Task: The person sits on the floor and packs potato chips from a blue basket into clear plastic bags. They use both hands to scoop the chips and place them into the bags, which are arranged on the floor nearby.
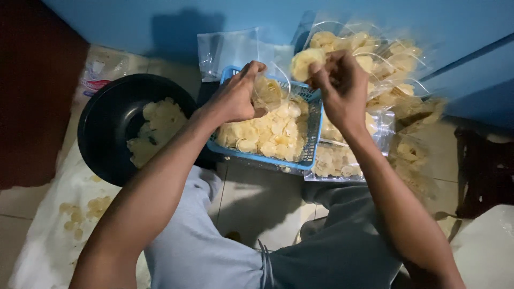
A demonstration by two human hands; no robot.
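From the head camera, the left hand [235,99] pinches the mouth of a clear bag [270,88] above the blue basket [316,134] of chips, while the right hand [340,85] has its fingers closed on a few chips [307,61] just beside that opening. The thin chips could crack under too tight a squeeze, or miss the slack opening and fall. A black wok [107,128] sits left, filled bags [396,69] right, on a tiled floor [251,203] by a blue wall [160,16] in dim light.

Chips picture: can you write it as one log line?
left hand: holds clear bag open | right hand: grips chips | below: blue basket of chips | beside: black pan, filled bags
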